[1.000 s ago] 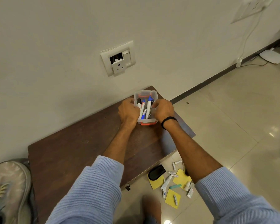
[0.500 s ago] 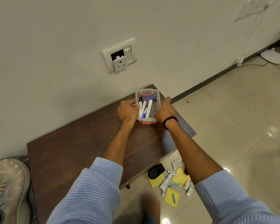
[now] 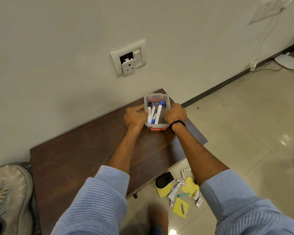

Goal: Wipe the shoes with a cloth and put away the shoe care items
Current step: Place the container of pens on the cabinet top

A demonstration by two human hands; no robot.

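- Both hands clasp a clear plastic box [image 3: 157, 96] from either side. The left hand [image 3: 135, 117] has its fingers curled against the left wall, and the right hand [image 3: 174, 114] curls over the right rim.
- A black band [image 3: 176, 123] circles the right wrist. Both forearms are bare below pale-blue ribbed sleeves [image 3: 98, 200].
- The box stands upright on the far right corner of a dark wooden table [image 3: 78, 160], close to the wall. Its long axis runs near to far, with an orange-red clip [image 3: 158, 128] at the near end.
- Inside, markers lie roughly along that axis with their caps toward the far end: a black-capped marker [image 3: 149, 107], a blue-capped marker [image 3: 159, 110] and another between them.
- The hands hide most of both long walls.
- On the wall above, a wall socket [image 3: 129, 66] hangs partly out of its plate.
- On the floor by the table's near right edge lie a black oval object [image 3: 164, 179], yellow squares [image 3: 176, 206], a white tube [image 3: 174, 192] and small white cylinders. The right forearm covers part of this scatter.
- A pale sneaker [image 3: 8, 189] sits at the near left, beside the table, with its toe pointing far.
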